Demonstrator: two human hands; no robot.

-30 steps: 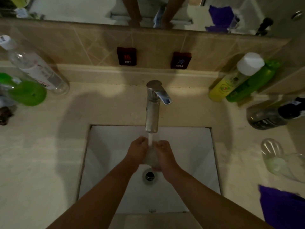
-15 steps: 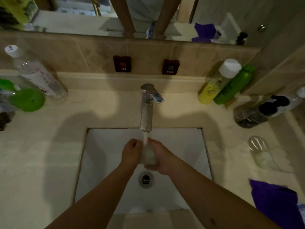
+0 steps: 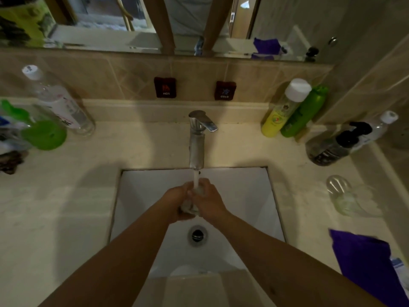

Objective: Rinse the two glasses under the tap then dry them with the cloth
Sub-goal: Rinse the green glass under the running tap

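Observation:
Water runs from the steel tap (image 3: 196,142) into a clear glass (image 3: 192,202) held over the white sink (image 3: 254,196). My left hand (image 3: 177,201) grips the glass from the left and my right hand (image 3: 209,201) grips it from the right, so most of the glass is hidden between them. A second clear glass (image 3: 345,197) lies on its side on the counter to the right of the sink. The purple cloth (image 3: 365,262) lies on the counter at the lower right, in front of that glass.
The drain (image 3: 197,235) sits below my hands. Yellow and green bottles (image 3: 294,111) and a dark pump bottle (image 3: 336,144) stand at the back right. A clear bottle (image 3: 59,103) and a green container (image 3: 44,135) are at the left. A mirror runs along the top.
My two hands have shifted a little on the glass under the stream, the left now lower round its base. The camera view tilted slightly; the second glass and cloth have not moved.

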